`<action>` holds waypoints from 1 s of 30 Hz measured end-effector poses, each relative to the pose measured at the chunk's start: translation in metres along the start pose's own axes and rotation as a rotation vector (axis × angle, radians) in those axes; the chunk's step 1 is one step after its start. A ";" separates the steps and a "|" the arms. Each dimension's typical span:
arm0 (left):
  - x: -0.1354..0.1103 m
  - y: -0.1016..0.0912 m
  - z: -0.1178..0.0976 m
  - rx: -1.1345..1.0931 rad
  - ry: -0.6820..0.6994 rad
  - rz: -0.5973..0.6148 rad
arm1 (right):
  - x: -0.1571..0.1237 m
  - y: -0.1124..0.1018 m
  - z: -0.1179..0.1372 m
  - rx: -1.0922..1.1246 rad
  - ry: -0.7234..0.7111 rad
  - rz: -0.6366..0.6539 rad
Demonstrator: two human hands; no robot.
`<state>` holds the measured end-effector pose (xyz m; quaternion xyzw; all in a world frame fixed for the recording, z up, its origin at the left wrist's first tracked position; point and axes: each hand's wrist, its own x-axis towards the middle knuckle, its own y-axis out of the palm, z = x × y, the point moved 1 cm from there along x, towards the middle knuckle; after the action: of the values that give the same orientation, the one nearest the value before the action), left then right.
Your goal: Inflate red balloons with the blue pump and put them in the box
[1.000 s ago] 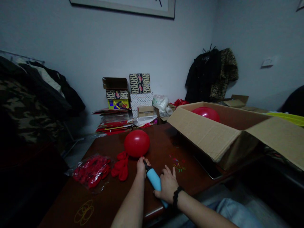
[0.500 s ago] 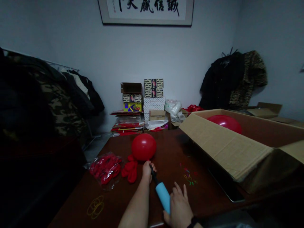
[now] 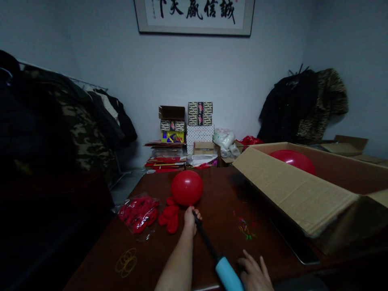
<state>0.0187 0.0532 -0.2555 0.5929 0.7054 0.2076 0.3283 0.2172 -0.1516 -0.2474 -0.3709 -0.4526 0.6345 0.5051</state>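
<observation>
My left hand [image 3: 190, 217] is closed round the neck of a round red balloon [image 3: 187, 188] and the black nozzle tip of a hand pump [image 3: 209, 247], over a dark brown table [image 3: 212, 202]. The pump's black rod is drawn far out from its blue barrel [image 3: 228, 273]. My right hand [image 3: 254, 275] grips that barrel at the bottom edge, fingers partly spread. Loose flat red balloons [image 3: 169, 214] lie just left of my left hand.
A clear bag of red balloons [image 3: 137, 211] and yellow rubber bands [image 3: 125, 261] lie at the left. Coloured bands [image 3: 244, 229] sit mid-table. An open cardboard box [image 3: 303, 194] holding another red balloon [image 3: 293, 160] fills the right. Stacked boxes [image 3: 186, 125] stand at the far end.
My right hand has pulled the blue barrel back towards me, drawing the black rod out. The balloon looks slightly fuller. The camera has tilted up and shifted.
</observation>
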 end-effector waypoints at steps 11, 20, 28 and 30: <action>0.002 -0.001 0.002 -0.009 -0.011 0.012 | 0.007 0.000 0.010 0.024 0.005 0.114; -0.001 0.001 0.000 -0.007 -0.003 0.008 | 0.040 -0.025 0.054 0.084 0.054 -0.108; 0.000 0.000 0.000 0.021 -0.003 0.025 | 0.084 -0.016 0.065 0.119 0.062 -0.181; 0.002 -0.001 0.000 0.025 0.002 0.029 | 0.090 -0.016 0.067 0.118 0.070 -0.183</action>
<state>0.0177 0.0550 -0.2566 0.6068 0.6997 0.2040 0.3172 0.1406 -0.0764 -0.2123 -0.3196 -0.4285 0.5978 0.5974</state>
